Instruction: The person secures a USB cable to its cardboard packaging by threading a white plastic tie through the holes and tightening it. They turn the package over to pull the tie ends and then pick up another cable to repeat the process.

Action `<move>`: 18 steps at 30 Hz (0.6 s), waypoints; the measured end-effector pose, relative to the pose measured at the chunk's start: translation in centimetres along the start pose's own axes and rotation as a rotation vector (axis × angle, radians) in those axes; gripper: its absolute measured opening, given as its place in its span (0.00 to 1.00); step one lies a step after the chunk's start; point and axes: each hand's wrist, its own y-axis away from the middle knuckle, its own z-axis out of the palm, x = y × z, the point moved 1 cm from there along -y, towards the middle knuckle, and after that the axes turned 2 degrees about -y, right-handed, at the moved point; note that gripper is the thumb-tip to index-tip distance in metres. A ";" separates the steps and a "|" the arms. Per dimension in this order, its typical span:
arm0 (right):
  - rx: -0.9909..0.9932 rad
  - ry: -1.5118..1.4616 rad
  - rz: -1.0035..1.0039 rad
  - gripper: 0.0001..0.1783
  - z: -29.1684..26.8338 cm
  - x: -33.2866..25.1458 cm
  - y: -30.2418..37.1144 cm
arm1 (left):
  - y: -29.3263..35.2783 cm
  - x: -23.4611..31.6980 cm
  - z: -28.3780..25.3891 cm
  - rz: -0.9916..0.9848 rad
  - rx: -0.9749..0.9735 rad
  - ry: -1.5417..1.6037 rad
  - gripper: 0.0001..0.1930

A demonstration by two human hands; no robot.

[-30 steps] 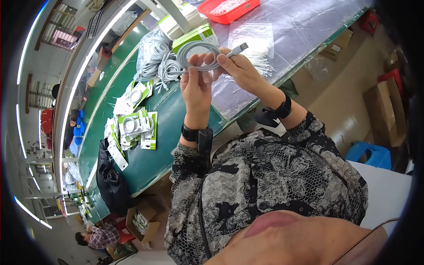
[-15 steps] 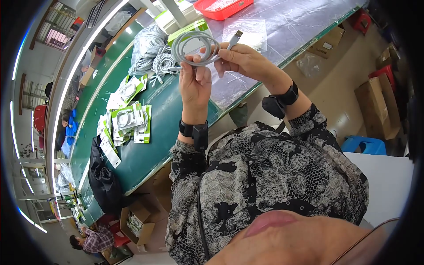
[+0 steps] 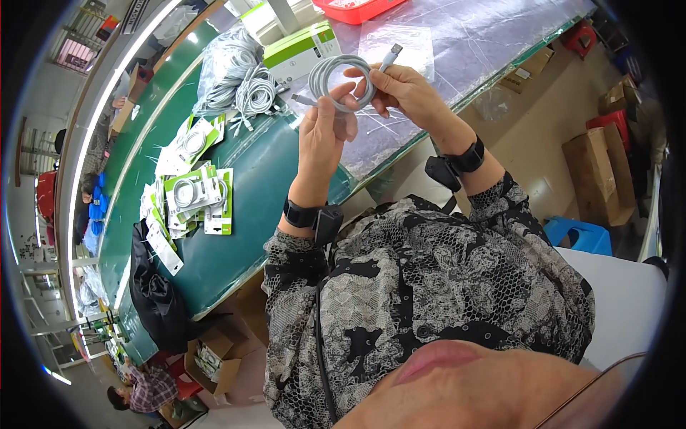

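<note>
Both bare hands are holding a coiled grey cable [image 3: 319, 75] up above the near edge of the green-topped table [image 3: 250, 193], each hand keeping to its own side of the loop. The left hand [image 3: 326, 136] is pinching the lower left of the coil, its thumb standing upright against the strands and its fingers curling loosely behind; one plug end [image 3: 303, 99] is sticking out to the left beside that thumb. The right hand [image 3: 409, 93] is pinching the right side of the coil between thumb and index finger, its other fingers bending inward, and a USB plug [image 3: 392, 55] is pointing up past its grip. Just beyond the coil, a green-and-white box [image 3: 301, 54] is standing on the table, with bundled grey cables [image 3: 255, 94] lying to its left and carded cable packs [image 3: 187, 193] lying in a pile farther left, nearer the person.
</note>
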 end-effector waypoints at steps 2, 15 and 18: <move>0.029 0.000 0.023 0.23 0.0 0.4 -0.2 | -0.2 -0.3 -0.4 0.021 -0.037 -0.037 0.26; 0.257 -0.232 -0.030 0.21 1.7 3.0 -1.5 | -1.7 -1.6 -2.3 -0.016 0.222 0.195 0.30; 0.295 -0.307 0.005 0.21 1.9 2.8 -1.5 | -1.5 -1.9 -3.6 -0.023 0.175 0.266 0.29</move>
